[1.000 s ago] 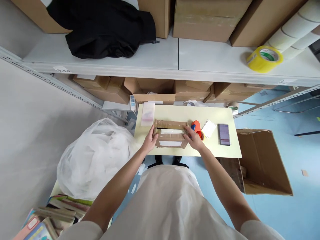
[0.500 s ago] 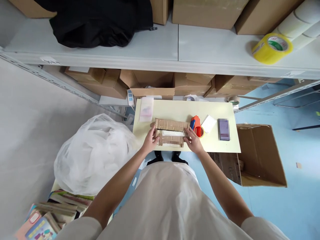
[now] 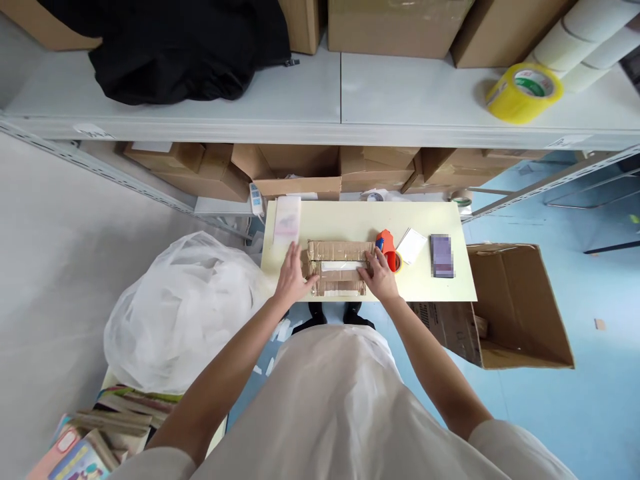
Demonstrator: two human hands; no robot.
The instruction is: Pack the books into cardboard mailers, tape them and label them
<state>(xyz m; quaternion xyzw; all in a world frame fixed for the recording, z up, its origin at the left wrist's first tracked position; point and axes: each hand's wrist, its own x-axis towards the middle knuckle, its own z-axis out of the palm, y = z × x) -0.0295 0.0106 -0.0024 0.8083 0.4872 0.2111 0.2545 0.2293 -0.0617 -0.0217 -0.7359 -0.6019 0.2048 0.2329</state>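
Observation:
A small cardboard box (image 3: 337,251), wrapped in clear tape and with a white strip across its top, lies on the pale yellow table (image 3: 415,287). My left hand (image 3: 294,275) is at its left end, fingers stretched apart and the thumb by the box's edge. At the right end, the bent fingers and thumb of my right hand (image 3: 381,275) press on the box. Just beyond that hand lies an orange tape dispenser (image 3: 386,241) with a blue part. White cards (image 3: 411,245) and a blurred purple rectangular item (image 3: 443,256) lie farther right.
A pinkish-white packet (image 3: 287,219) lies at the table's back left. A large open carton (image 3: 520,307) stands to the right. On the left, a white plastic bag (image 3: 180,313) bulges above stacked books (image 3: 115,427). A grey shelf (image 3: 400,93) crosses ahead, bearing yellow tape (image 3: 523,93).
My left hand has loosened from the box's left end, and its fingers have straightened forward. My right hand's fingers have shifted slightly inward over the box top. The view has moved a little.

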